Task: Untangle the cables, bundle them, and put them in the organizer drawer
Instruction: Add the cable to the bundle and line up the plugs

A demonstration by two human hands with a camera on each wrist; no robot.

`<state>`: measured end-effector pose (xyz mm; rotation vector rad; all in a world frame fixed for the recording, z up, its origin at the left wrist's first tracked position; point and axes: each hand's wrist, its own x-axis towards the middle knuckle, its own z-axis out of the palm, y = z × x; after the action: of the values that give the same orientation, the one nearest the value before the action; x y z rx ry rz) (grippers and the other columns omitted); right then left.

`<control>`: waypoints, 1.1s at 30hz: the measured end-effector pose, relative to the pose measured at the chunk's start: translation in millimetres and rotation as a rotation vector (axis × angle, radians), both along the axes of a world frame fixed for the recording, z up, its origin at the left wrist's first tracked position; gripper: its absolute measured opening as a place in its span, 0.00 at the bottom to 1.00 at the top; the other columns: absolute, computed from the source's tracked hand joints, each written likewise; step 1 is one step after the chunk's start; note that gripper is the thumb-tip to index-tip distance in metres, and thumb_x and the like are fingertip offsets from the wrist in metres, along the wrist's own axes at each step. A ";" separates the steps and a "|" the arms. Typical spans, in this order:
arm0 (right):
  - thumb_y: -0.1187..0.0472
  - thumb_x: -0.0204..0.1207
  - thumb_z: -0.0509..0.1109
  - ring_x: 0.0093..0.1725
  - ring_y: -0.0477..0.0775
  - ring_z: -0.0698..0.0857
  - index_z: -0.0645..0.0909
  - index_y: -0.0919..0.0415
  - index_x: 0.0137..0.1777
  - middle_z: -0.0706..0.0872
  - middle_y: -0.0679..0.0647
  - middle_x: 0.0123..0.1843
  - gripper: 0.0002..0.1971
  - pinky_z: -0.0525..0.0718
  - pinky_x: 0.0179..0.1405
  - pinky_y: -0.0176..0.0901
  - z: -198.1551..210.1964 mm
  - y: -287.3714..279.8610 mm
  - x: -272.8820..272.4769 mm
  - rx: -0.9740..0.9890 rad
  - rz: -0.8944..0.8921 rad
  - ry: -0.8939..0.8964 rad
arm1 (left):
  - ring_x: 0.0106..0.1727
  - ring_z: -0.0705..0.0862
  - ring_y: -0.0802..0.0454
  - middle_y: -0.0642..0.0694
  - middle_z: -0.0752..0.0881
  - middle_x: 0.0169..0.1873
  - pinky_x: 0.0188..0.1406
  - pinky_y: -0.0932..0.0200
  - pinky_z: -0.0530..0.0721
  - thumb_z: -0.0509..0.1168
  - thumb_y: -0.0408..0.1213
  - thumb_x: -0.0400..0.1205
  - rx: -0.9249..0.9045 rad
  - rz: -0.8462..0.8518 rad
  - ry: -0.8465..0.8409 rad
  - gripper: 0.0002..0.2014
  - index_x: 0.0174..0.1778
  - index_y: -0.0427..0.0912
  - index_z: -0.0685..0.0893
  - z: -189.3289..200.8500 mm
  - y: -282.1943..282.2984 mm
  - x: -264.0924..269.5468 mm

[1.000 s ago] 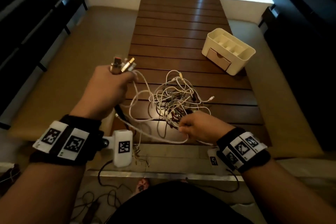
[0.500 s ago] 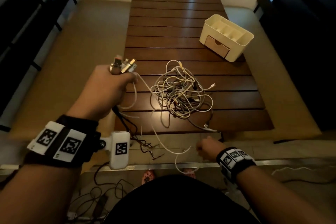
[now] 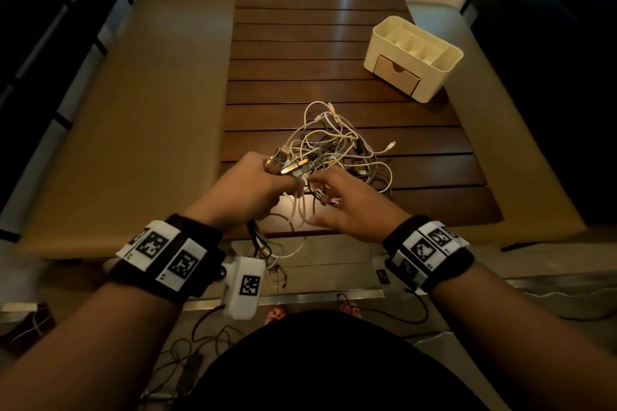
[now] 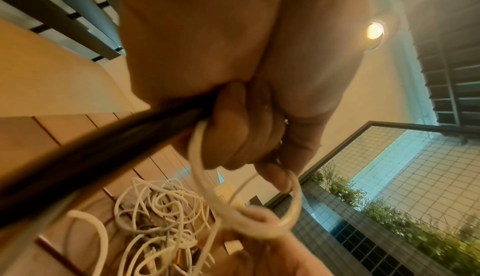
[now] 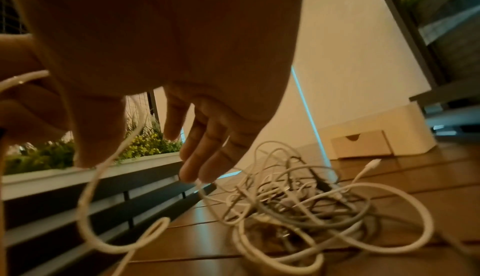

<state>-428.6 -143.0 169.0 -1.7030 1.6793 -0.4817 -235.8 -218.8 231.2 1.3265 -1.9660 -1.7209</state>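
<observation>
Your left hand (image 3: 247, 187) clenches a cluster of cable plugs (image 3: 287, 163) at the table's near edge. Your right hand (image 3: 347, 203), fingers spread, grasps nothing above the light, limp tangle of cables (image 3: 337, 147); hold plug ends. Far right: the organizer (image 3: 437, 77), drawer (image 3: 395, 73) closed.

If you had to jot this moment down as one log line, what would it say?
left hand: grips cable plugs | right hand: open, reaching into cable tangle | organizer drawer: closed | stage: untangling
</observation>
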 end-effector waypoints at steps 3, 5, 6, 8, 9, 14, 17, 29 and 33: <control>0.52 0.81 0.71 0.53 0.43 0.83 0.81 0.53 0.64 0.82 0.46 0.59 0.14 0.84 0.53 0.44 -10.1 -3.2 12.2 -0.047 0.059 -0.037 | 0.23 0.63 0.49 0.41 0.68 0.24 0.23 0.55 0.61 0.72 0.33 0.80 0.024 -0.016 0.031 0.15 0.42 0.20 0.80 -0.6 1.2 -0.9; 0.54 0.84 0.68 0.48 0.46 0.85 0.86 0.56 0.52 0.87 0.49 0.49 0.08 0.84 0.51 0.46 -18.3 -2.0 15.3 0.007 0.089 -0.050 | 0.24 0.62 0.49 0.39 0.68 0.26 0.23 0.55 0.60 0.72 0.34 0.80 0.017 -0.004 0.034 0.16 0.43 0.20 0.80 -1.9 0.1 0.4; 0.54 0.85 0.67 0.46 0.46 0.85 0.86 0.54 0.47 0.89 0.50 0.46 0.09 0.83 0.49 0.44 -24.3 -0.5 14.8 0.064 0.115 -0.044 | 0.25 0.62 0.49 0.39 0.69 0.27 0.24 0.55 0.60 0.72 0.35 0.80 0.017 0.004 0.034 0.16 0.42 0.21 0.80 -3.5 -1.5 2.2; 0.53 0.85 0.66 0.43 0.45 0.86 0.84 0.47 0.39 0.90 0.49 0.43 0.12 0.83 0.49 0.43 -37.3 4.6 10.9 0.217 0.204 0.026 | 0.25 0.62 0.49 0.41 0.68 0.26 0.25 0.53 0.58 0.72 0.35 0.80 0.040 0.036 0.064 0.12 0.38 0.30 0.82 -7.2 -5.2 7.3; 0.52 0.84 0.66 0.43 0.45 0.87 0.84 0.48 0.38 0.90 0.49 0.41 0.13 0.85 0.51 0.46 -42.1 8.4 8.6 0.324 0.254 0.064 | 0.25 0.62 0.50 0.43 0.67 0.24 0.25 0.52 0.58 0.72 0.35 0.80 0.049 0.057 0.085 0.10 0.37 0.34 0.82 -8.8 -6.9 10.6; 0.51 0.81 0.71 0.49 0.52 0.85 0.85 0.53 0.49 0.86 0.46 0.46 0.07 0.85 0.54 0.51 -47.5 12.7 -3.3 0.466 0.233 0.219 | 0.23 0.62 0.51 0.49 0.67 0.22 0.24 0.55 0.59 0.69 0.37 0.83 0.075 0.093 0.173 0.13 0.32 0.41 0.85 -11.5 -8.0 21.0; 0.54 0.73 0.79 0.62 0.45 0.79 0.79 0.48 0.63 0.77 0.42 0.60 0.20 0.81 0.62 0.46 -34.0 3.1 -9.5 0.207 0.002 -0.014 | 0.22 0.59 0.53 0.49 0.64 0.22 0.22 0.60 0.58 0.68 0.35 0.84 0.128 0.089 0.239 0.17 0.27 0.46 0.85 -10.3 -4.7 19.6; 0.54 0.71 0.82 0.60 0.37 0.84 0.75 0.51 0.69 0.86 0.43 0.61 0.29 0.82 0.61 0.36 6.6 -23.7 57.1 0.139 0.129 -0.490 | 0.18 0.57 0.56 0.51 0.61 0.19 0.19 0.62 0.57 0.64 0.33 0.86 0.109 0.346 0.561 0.15 0.32 0.42 0.81 2.0 -0.1 -7.3; 0.44 0.83 0.66 0.46 0.47 0.88 0.75 0.41 0.49 0.89 0.47 0.44 0.05 0.86 0.52 0.51 -25.8 -20.9 51.0 0.205 0.118 -0.201 | 0.18 0.57 0.57 0.53 0.62 0.19 0.18 0.63 0.58 0.62 0.33 0.88 0.044 0.359 0.663 0.13 0.36 0.41 0.79 22.0 -14.3 -6.6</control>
<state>-377.5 -164.0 143.2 -1.5398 1.4251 -0.3968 -242.3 -233.1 253.3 0.8794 -1.2470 -1.7261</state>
